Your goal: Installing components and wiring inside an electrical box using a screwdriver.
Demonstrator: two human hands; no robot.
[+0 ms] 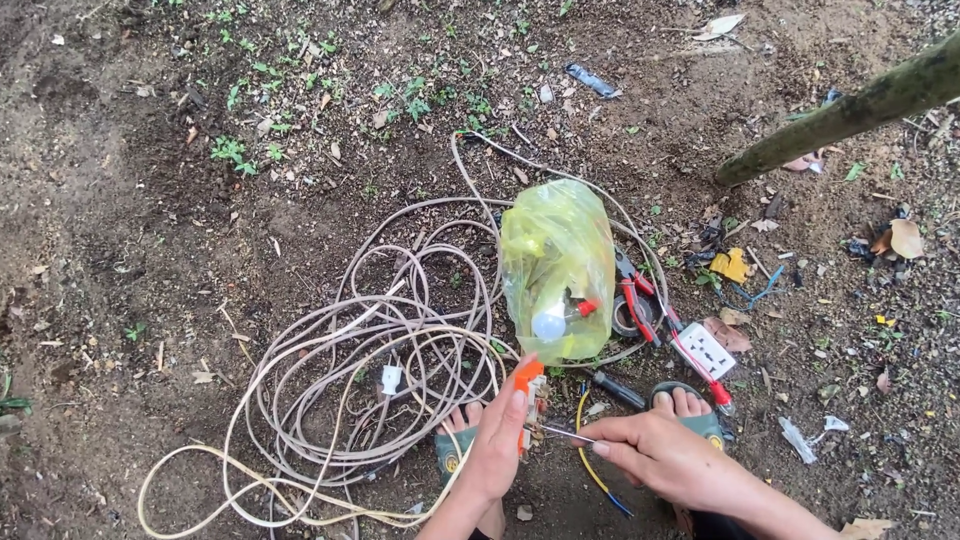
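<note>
Orange-and-white fitting (528, 398) sits gripped in the left hand (497, 445); the right hand (668, 457) pinches a thin screwdriver (565, 433) against it.

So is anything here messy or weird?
Yes. The long pale cable lies in a tangled heap on bare dirt, and pliers, a white socket and a yellow plastic bag are scattered on the ground.
</note>
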